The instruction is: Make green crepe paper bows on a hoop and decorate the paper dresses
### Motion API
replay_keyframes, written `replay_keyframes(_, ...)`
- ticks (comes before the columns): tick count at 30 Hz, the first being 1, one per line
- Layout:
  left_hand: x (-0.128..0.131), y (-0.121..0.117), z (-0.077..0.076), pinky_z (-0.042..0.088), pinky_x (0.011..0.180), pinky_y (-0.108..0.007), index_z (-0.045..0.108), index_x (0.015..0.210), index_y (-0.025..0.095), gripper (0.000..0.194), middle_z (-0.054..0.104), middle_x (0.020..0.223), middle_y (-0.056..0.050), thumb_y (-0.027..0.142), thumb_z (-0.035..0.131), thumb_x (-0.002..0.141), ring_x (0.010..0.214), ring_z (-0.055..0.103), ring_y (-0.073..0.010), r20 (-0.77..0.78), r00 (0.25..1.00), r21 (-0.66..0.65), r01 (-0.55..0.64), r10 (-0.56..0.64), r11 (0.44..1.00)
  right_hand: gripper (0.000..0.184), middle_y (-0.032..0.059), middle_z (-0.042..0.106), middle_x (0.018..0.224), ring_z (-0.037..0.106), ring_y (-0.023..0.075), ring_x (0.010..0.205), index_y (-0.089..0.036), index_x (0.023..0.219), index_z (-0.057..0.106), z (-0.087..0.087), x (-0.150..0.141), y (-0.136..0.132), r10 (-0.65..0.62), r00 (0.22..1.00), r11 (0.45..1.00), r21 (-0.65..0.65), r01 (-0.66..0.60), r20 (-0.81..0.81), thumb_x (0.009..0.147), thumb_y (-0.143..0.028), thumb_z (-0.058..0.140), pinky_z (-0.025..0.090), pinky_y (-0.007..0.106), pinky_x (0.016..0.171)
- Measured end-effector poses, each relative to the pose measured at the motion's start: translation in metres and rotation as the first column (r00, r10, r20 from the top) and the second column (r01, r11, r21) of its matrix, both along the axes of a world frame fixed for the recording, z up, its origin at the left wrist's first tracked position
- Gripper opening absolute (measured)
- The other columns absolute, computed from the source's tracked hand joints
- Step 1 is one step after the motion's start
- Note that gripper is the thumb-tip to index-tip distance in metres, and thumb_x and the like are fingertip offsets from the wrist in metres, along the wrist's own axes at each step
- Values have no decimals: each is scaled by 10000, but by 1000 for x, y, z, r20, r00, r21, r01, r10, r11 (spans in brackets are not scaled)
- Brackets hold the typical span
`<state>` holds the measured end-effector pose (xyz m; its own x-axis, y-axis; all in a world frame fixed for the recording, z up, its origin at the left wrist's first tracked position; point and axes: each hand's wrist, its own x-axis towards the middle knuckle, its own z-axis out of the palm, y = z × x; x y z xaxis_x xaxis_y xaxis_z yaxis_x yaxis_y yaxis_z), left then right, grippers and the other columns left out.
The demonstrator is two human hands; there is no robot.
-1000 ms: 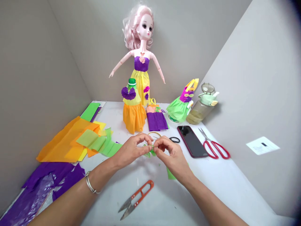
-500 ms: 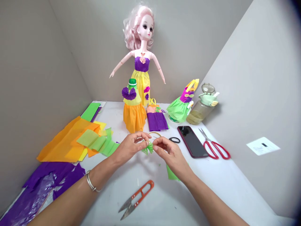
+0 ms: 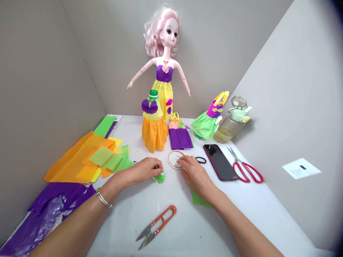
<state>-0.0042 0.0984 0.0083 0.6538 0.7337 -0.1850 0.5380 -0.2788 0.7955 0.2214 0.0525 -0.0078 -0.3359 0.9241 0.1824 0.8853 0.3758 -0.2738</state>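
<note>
My left hand (image 3: 148, 169) is low over the table, its fingers closed on a small pleated green paper bow (image 3: 160, 178) that shows below the fingertips. My right hand (image 3: 194, 175) is beside a thin gold-coloured ring (image 3: 168, 159), thumb and forefinger apart. Just behind its fingers lie small scissors with black handles (image 3: 201, 160), the middle partly hidden by the hand. Under the right wrist is a light green paper piece (image 3: 199, 200). Orange thread snips (image 3: 162, 221) rest in front of both hands.
Orange paper sheets (image 3: 72, 157), green crepe strips (image 3: 107, 159) and purple paper (image 3: 64, 196) lie at left. Behind stand a doll (image 3: 164, 73), an orange-skirted bottle (image 3: 154, 134) and a small purple dress (image 3: 180, 138). A phone (image 3: 220, 162), red-handled scissors (image 3: 248, 171) and a tilted bottle (image 3: 226, 128) are at right.
My left hand has lowered leftward with the green bow. My right hand has let go of the bow and moved slightly right, to the gold ring and black-handled scissors.
</note>
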Motion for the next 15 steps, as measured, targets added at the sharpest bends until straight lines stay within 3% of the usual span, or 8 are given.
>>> replay_keyframes(2, -2, 1, 0, 410, 624, -242, 673, 816, 166, 242, 662, 760, -27, 310, 480, 824, 691, 573, -165, -15, 1000, 13, 4, -4, 1000, 256, 106, 644, 1061, 547, 260, 963, -172, 978, 658, -4, -1, 2, 31, 995, 999, 8, -32, 94, 827, -19, 520, 472, 366, 800)
replay_keyframes(5, -6, 2, 2, 421, 650, -246, 682, 857, 181, 269, 686, 827, -35, 310, 447, 850, 743, 596, -177, -28, 1000, 41, 8, -7, 999, 200, 91, 661, 980, 543, 256, 914, -178, 904, 664, -5, -1, 4, 40, 993, 999, 18, -43, 113, 864, -50, 515, 466, 353, 757)
replay_keyframes(7, -8, 3, 3, 433, 655, -250, 673, 887, 194, 263, 687, 853, -31, 314, 441, 858, 755, 607, -180, -36, 999, 57, -2, 4, 998, 186, 83, 661, 942, 545, 250, 901, -182, 903, 658, -2, 0, 4, 6, 999, 1000, 14, -7, 35, 875, -69, 513, 458, 342, 741)
replay_keyframes(9, -9, 3, 4, 456, 686, -263, 654, 935, 206, 237, 682, 886, -31, 329, 470, 851, 785, 618, -187, -29, 998, 77, -58, 60, 995, 157, 68, 658, 910, 557, 227, 858, -186, 918, 647, 4, 0, 3, -37, 987, 999, -28, 33, -155, 880, -98, 522, 451, 330, 738)
replay_keyframes(11, -7, 4, 5, 475, 782, -295, 634, 984, 214, 227, 672, 970, -43, 334, 527, 823, 893, 618, -206, 32, 986, 126, -168, 166, 978, 111, 48, 659, 889, 563, 191, 782, -189, 913, 639, 12, 0, 2, -87, 912, 991, -130, 38, -401, 889, -165, 533, 445, 308, 713)
replay_keyframes(15, -1, 4, 16, 471, 900, -341, 578, 1080, 219, 284, 630, 1121, -66, 307, 562, 810, 998, 593, -203, 278, 917, 128, -330, 286, 935, 146, 34, 672, 876, 559, 157, 738, -183, 884, 643, 28, -1, -3, -175, 656, 938, -326, -115, -734, 875, -311, 573, 436, 271, 678)
